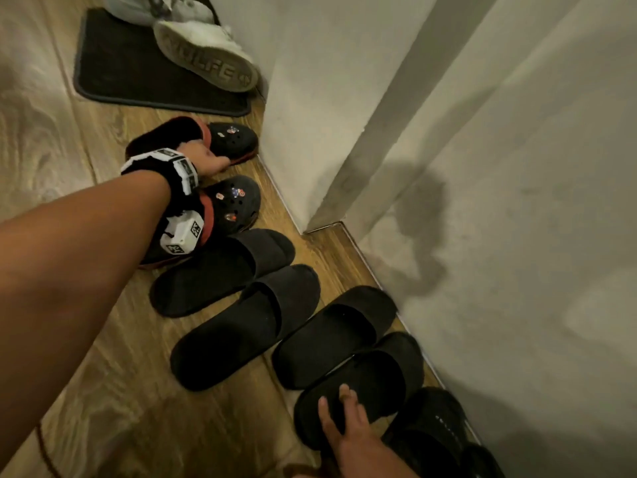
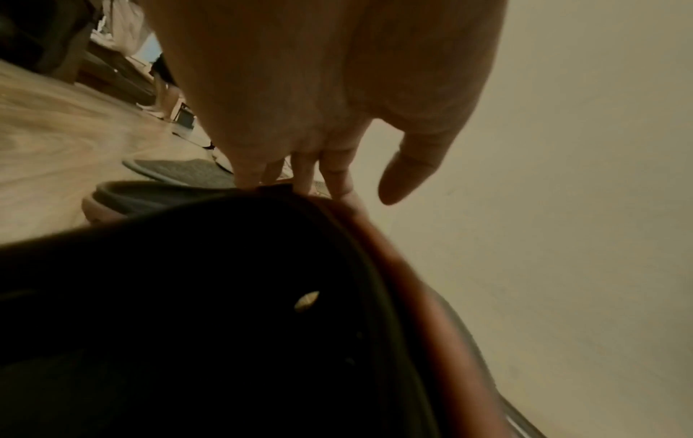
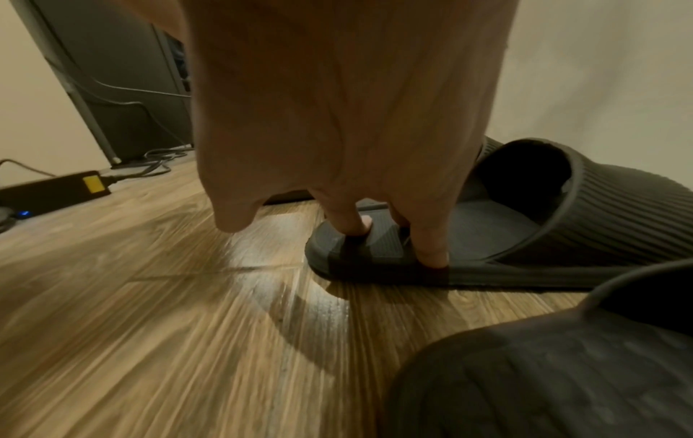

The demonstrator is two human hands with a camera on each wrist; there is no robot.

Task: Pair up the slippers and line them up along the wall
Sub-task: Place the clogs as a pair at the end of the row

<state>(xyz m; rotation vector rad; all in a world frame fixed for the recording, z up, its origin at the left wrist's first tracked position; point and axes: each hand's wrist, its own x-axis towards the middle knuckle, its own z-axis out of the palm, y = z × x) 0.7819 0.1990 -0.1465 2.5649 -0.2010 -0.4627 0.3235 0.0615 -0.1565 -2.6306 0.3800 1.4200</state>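
Observation:
Slippers lie toe-to-wall in a row on the wood floor. Farthest are two black clogs with red rims and charms: the far clog (image 1: 238,141) and the near clog (image 1: 236,201). My left hand (image 1: 215,163) reaches between them, its straight fingers (image 2: 339,177) touching the far clog's side and the thumb held apart. The near clog (image 2: 225,296) fills the left wrist view. Nearer to me lie two black slides (image 1: 224,270), then another pair. My right hand (image 1: 344,414) presses straight fingertips (image 3: 431,252) on the heel of that pair's nearer ribbed slide (image 1: 372,377) (image 3: 506,231).
White sneakers (image 1: 206,53) lie on a dark doormat (image 1: 138,74) beyond the clogs. A wall corner (image 1: 320,225) juts out beside the row. More dark slides (image 1: 434,426) sit at the bottom right. A black power brick (image 3: 56,189) with cables lies on the floor by a dark cabinet.

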